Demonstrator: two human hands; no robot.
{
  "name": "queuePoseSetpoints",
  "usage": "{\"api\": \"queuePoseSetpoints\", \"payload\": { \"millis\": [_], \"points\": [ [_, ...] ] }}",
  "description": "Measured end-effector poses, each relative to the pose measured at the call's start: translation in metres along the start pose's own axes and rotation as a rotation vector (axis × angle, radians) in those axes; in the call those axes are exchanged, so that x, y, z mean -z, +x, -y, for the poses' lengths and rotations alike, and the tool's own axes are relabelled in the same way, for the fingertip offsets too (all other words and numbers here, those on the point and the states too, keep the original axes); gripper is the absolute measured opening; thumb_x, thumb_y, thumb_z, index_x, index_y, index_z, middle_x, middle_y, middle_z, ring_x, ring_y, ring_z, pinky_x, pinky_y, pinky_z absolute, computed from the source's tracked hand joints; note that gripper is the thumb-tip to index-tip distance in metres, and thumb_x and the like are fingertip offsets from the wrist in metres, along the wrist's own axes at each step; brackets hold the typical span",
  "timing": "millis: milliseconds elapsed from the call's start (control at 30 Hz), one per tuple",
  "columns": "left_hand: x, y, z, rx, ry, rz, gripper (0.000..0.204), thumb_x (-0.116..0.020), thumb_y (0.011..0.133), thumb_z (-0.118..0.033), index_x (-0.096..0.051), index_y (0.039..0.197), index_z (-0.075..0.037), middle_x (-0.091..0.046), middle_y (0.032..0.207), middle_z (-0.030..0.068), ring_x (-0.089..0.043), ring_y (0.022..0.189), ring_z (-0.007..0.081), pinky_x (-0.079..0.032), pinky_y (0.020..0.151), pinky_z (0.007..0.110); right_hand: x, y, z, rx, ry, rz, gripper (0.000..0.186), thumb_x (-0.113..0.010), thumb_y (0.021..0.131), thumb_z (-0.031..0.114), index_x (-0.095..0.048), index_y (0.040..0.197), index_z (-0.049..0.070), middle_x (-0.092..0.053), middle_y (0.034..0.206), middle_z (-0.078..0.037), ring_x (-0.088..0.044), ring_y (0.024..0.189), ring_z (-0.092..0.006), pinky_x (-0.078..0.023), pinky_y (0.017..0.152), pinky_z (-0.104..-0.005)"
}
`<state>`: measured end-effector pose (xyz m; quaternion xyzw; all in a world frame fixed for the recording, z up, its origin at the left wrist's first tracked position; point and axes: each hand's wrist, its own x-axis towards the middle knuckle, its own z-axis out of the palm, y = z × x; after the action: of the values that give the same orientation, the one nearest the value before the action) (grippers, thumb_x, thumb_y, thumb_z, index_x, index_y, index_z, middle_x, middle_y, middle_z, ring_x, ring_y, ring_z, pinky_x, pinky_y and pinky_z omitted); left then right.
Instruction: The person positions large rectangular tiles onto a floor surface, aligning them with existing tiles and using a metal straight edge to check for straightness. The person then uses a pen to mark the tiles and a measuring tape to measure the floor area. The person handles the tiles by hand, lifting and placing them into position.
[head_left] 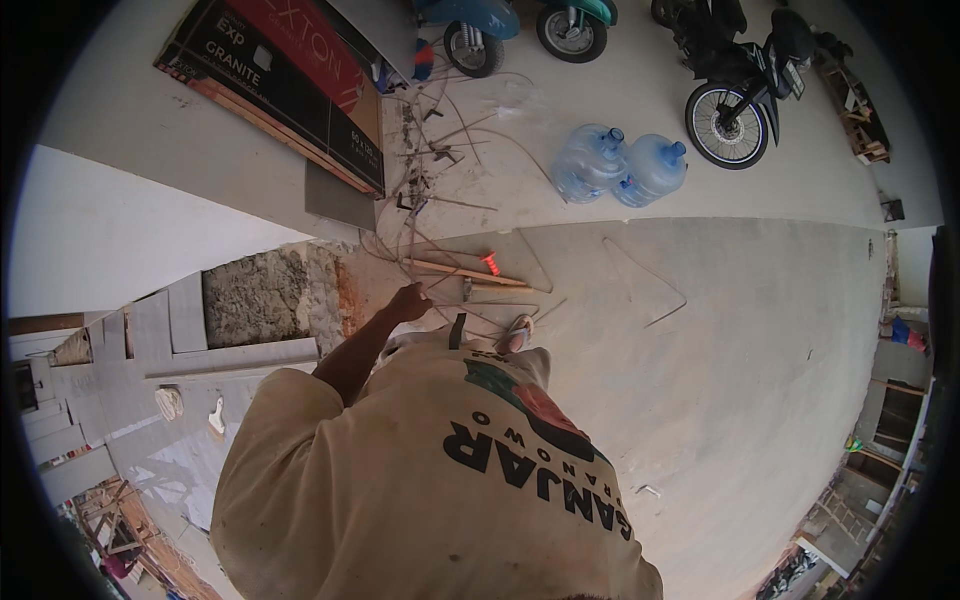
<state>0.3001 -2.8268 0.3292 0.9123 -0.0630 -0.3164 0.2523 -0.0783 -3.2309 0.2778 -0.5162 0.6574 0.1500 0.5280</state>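
Grey floor [740,390] spreads widely to the right of the shirt [430,480], giving the broadest room for moving, though a bent wire [684,300] and a small pale scrap [648,490] lie on it. A seam crosses its upper side, with paler floor [520,190] beyond. On the left, room is tighter: a rough broken patch [258,297] lies beside pale tiles [165,345], and a white surface [140,240] slants in above them. The left hand [408,302] reaches forward near this side, by the thin rods [480,304] tangled on the floor; whether its fingers grasp one I cannot tell. The right hand is out of sight. A wood strip [470,272] and a red handle [490,264] lie just beyond the left hand, near a sandalled foot [516,334]. More rods trail upward past a large black-and-red box [280,90], which blocks the upper left. Two blue bottles [600,165] stand close together on the paler floor, with two scooters [470,40] and a black motorbike [740,90] behind, bounding the far side.
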Motion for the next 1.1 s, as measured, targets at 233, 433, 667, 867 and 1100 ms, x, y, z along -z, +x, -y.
{"api": "queuePoseSetpoints", "payload": {
  "millis": [233, 433, 667, 867, 1100],
  "points": [
    [-0.047, -0.028, 0.019, 0.260, -0.146, -0.072, 0.059, -0.069, 0.069, -0.038, -0.058, 0.109, 0.004, -0.062, 0.105, 0.0235, -0.059, 0.101, 0.0359, -0.047, 0.087, 0.039, 0.019, 0.076, 0.245, 0.271, 0.008, 0.195, 0.016, -0.057, 0.086, 0.014, -0.052, 0.075, 0.004, -0.050, 0.061, -0.004, -0.047, 0.046, -0.0116, -0.034, 0.038, -0.0233],
    [-0.060, -0.036, -0.013, 0.391, -0.349, -0.104, 0.058, -0.068, 0.071, -0.038, -0.057, 0.110, 0.003, -0.061, 0.106, 0.0239, -0.058, 0.102, 0.0370, -0.047, 0.087, 0.040, -0.015, 0.118, 0.359, 0.350, -0.200, 0.272, 0.013, -0.058, 0.086, 0.014, -0.055, 0.086, 0.002, -0.052, 0.064, -0.005, -0.048, 0.047, -0.0127, -0.036, 0.038, -0.0231],
    [-0.054, -0.033, -0.018, 0.422, -0.407, -0.089, 0.056, -0.065, 0.074, -0.037, -0.056, 0.112, 0.003, -0.059, 0.110, 0.0241, -0.056, 0.104, 0.0373, -0.045, 0.088, 0.042, -0.126, 0.090, 0.381, 0.408, -0.555, 0.450, 0.015, -0.061, 0.084, 0.015, -0.057, 0.091, 0.001, -0.056, 0.062, -0.007, -0.054, 0.048, -0.0136, -0.041, 0.040, -0.0246],
    [-0.053, -0.036, -0.025, 0.495, -0.578, -0.079, 0.058, -0.066, 0.073, -0.036, -0.055, 0.114, 0.002, -0.061, 0.105, 0.0235, -0.058, 0.101, 0.0357, -0.047, 0.086, 0.040, -0.239, 0.062, 0.450, 0.712, -0.855, 0.616, 0.017, -0.060, 0.084, 0.018, -0.061, 0.082, 0.001, -0.061, 0.063, -0.007, -0.057, 0.050, -0.0126, -0.046, 0.045, -0.0253],
    [-0.147, 0.014, -0.032, 0.697, -0.723, -0.076, 0.075, -0.068, 0.073, -0.039, -0.040, 0.128, 0.003, -0.054, 0.116, 0.0259, -0.054, 0.108, 0.0359, -0.044, 0.091, 0.040, -0.460, 0.120, 0.500, 1.467, -1.568, 0.735, 0.020, -0.061, 0.081, 0.023, -0.065, 0.083, 0.003, -0.066, 0.070, -0.011, -0.064, 0.065, -0.0217, -0.050, 0.062, -0.0345]
  ]
}}
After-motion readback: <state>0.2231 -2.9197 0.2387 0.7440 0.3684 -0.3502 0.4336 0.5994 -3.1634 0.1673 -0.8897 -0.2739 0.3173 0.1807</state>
